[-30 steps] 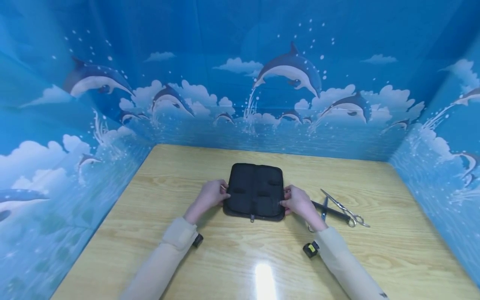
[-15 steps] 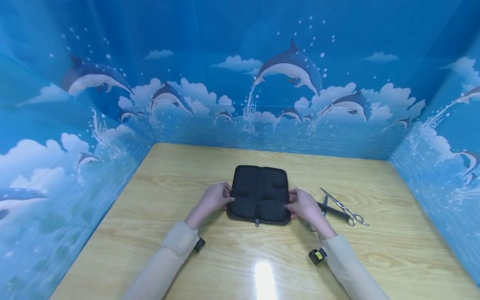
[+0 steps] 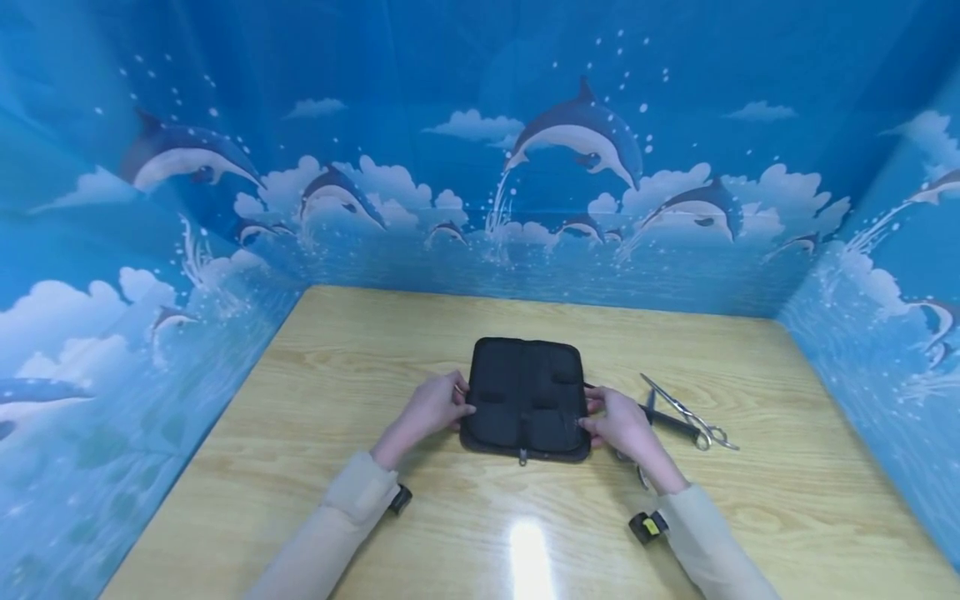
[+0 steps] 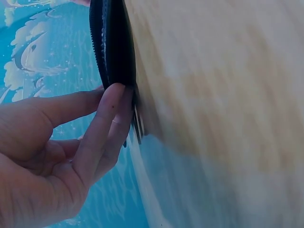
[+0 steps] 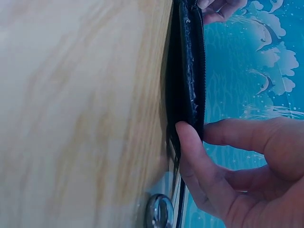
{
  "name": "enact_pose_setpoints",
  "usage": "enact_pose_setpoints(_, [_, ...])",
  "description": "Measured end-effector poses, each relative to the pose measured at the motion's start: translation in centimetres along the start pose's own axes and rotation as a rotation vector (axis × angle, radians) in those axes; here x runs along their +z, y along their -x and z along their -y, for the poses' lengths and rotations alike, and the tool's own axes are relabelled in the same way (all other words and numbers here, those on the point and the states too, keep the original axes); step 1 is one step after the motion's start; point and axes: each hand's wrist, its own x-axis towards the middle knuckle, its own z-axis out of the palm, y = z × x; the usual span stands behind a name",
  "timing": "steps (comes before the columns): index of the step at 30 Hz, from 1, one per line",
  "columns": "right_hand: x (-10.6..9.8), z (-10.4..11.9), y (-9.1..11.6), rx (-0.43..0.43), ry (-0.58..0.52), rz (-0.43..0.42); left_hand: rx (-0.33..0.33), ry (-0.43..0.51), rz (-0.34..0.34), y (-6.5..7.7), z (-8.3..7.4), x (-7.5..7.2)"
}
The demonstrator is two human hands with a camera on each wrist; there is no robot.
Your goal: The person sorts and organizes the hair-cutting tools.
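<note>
A black zip case (image 3: 498, 429) lies spread flat, its inside with slots and loops facing up and its zipper pull (image 3: 522, 457) at the near edge. My left hand (image 3: 431, 406) pinches its left edge between thumb and fingers. On the opposite edge, my right hand (image 3: 621, 425) has the same kind of pinch. In the left wrist view the case's zipper teeth (image 4: 97, 47) show edge-on, close over the table. The right wrist view has a metal finger ring (image 5: 160, 211) just near the right fingers.
Right of the case lie silver scissors (image 3: 678, 407) across a slim black bar (image 3: 671, 423). Another pair of scissors (image 3: 651, 402) is partly hidden by the right hand. Dolphin-printed curtains (image 3: 465, 233) enclose the wooden table (image 3: 360, 333) on three sides.
Both hands have shifted the case a little to the right and toward me, keeping hold of its edges. The scissors and black bar have stayed in place.
</note>
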Motion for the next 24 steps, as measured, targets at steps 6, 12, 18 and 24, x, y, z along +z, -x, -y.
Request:
enact_pose_setpoints(6, [-0.1,-0.5,0.5,-0.023,-0.031,-0.006,-0.001,0.02,0.014,0.6,-0.2,0.2])
enact_pose_setpoints(12, [0.1,-0.6,1.3,-0.047,-0.064,-0.018,-0.001,0.022,0.025,1.1,-0.3,0.3])
enact_pose_setpoints(18, [0.1,-0.7,1.9,-0.037,-0.083,-0.014,0.01,-0.035,0.04,1.5,-0.5,0.3])
enact_pose_setpoints(24, [0.2,-0.7,2.4,-0.043,-0.082,-0.01,0.02,-0.058,0.048,1.6,-0.6,0.4])
